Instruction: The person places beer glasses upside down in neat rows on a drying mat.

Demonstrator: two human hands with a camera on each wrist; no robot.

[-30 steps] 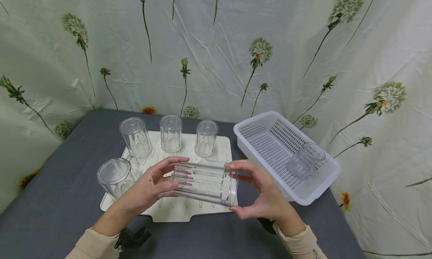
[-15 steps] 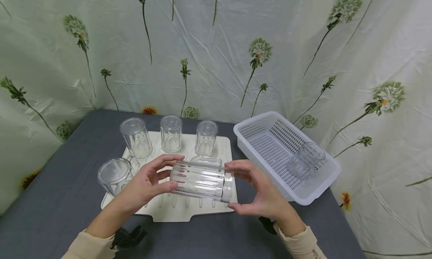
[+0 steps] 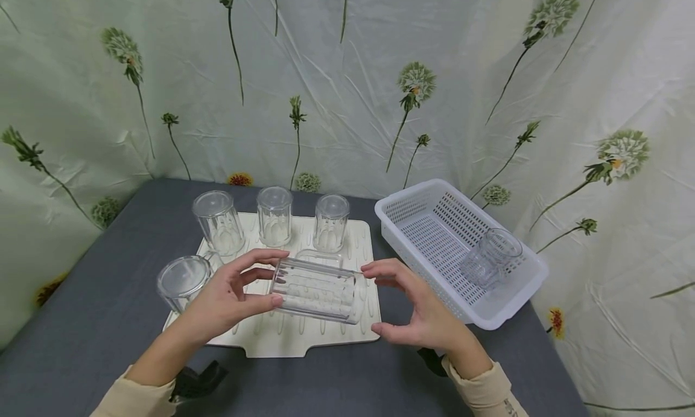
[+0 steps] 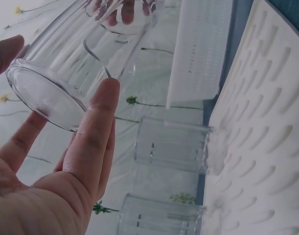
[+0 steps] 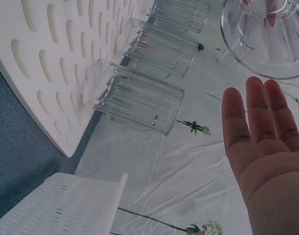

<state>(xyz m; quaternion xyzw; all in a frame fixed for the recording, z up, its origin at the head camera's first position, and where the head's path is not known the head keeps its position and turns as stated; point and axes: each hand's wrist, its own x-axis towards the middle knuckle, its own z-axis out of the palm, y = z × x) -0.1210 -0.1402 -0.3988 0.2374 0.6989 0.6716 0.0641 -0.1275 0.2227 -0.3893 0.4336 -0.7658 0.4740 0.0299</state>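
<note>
A clear ribbed glass mug (image 3: pixel 315 289) lies sideways in the air over the white drying mat (image 3: pixel 277 338). My left hand (image 3: pixel 233 293) grips its base end, thumb in front and fingers behind; the left wrist view shows the fingertips spread around the thick base. Its handle shows along the far side in the head view. Just right of the mug's rim is my right hand (image 3: pixel 409 308), thumb and fingers spread apart with nothing between them. In the right wrist view, straight fingers (image 5: pixel 257 112) stand close below the wide rim.
Three upside-down glasses (image 3: pixel 274 216) line the mat's back edge. Another upside-down mug (image 3: pixel 183 283) stands at its left front. To the right sits a white perforated basket (image 3: pixel 418 236) with a glass (image 3: pixel 491 257) lying inside. A flowered curtain (image 3: pixel 347 103) hangs behind the dark table (image 3: pixel 98 308).
The mug has shifted left with my left hand, its rim drawing away from my right hand. My right fingers, earlier holding the rim end, have let go.
</note>
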